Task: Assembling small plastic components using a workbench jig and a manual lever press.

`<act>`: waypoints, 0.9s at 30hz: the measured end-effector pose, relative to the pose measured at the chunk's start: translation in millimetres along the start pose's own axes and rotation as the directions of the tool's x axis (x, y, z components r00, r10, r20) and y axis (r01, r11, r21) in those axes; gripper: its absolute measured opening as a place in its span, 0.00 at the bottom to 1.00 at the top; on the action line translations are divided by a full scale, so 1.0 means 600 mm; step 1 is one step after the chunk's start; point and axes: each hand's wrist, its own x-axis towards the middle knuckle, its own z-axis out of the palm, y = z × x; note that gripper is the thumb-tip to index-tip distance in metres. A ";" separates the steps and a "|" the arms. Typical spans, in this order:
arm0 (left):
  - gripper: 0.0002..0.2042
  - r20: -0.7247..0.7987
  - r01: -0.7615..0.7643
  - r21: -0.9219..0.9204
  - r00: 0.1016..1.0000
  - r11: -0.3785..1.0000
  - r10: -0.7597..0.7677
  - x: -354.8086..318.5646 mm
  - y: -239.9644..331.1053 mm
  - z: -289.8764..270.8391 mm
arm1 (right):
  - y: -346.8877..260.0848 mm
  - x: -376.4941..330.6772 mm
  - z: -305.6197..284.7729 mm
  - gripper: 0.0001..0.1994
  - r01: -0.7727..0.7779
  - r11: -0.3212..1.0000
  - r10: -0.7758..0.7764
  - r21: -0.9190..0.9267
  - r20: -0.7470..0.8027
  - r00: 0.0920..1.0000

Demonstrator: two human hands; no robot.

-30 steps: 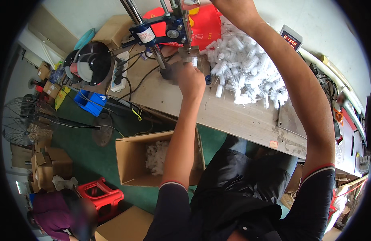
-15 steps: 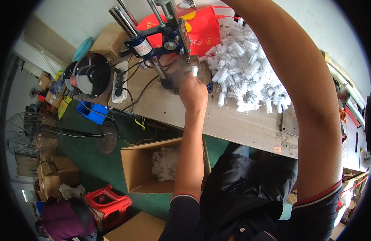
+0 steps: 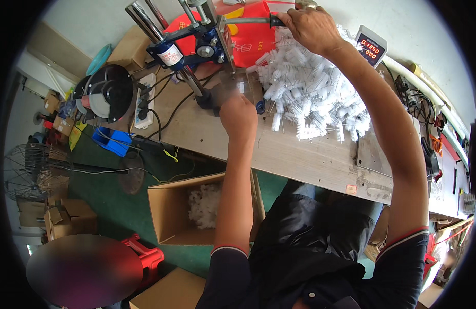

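Fan: a wire-caged fan stands on the green floor at my far left, well apart from the bench.
Cardboard box: open, on the floor just below the bench edge, with a small heap of white pieces inside.
Power strip: white, lying on the bench top left of the press, with black cables running from it.
Press: a blue hand press with shiny steel columns, standing on the wooden bench in front of me.
Left hand: my arm reaches straight up from the lower edge; the fingers are curled at the foot of the press. I see only the back of the hand, so I cannot tell whether it grips a piece.
Lever: the grey metal handle of the press, running level to the right. It looks stiff and solid; the dark grip at its end seems the place to hold.
Right hand: my arm stretches far forward, fingers wrapped around the lever's dark grip.
Brushes: a loose pile of small white bristle brushes on the bench under my right arm. They look light, springy, and best pinched by the wire stem.
Scale: a small digital one with red digits, just right of the pile.
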 end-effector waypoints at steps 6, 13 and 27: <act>0.17 -0.026 -0.043 -0.057 0.999 0.997 0.041 0.009 -0.018 0.016 | -0.002 -0.017 0.062 0.26 -0.085 0.994 0.097 0.074 -0.164 0.982; 0.10 0.027 -0.072 -0.196 0.997 0.978 0.079 0.018 -0.047 0.012 | -0.032 -0.041 0.061 0.19 -0.160 0.987 0.158 -0.022 -0.054 0.986; 0.15 0.236 -0.070 -0.226 0.964 0.972 0.124 -0.012 -0.074 -0.085 | -0.118 -0.131 -0.032 0.25 -0.145 0.979 0.134 0.140 0.085 0.987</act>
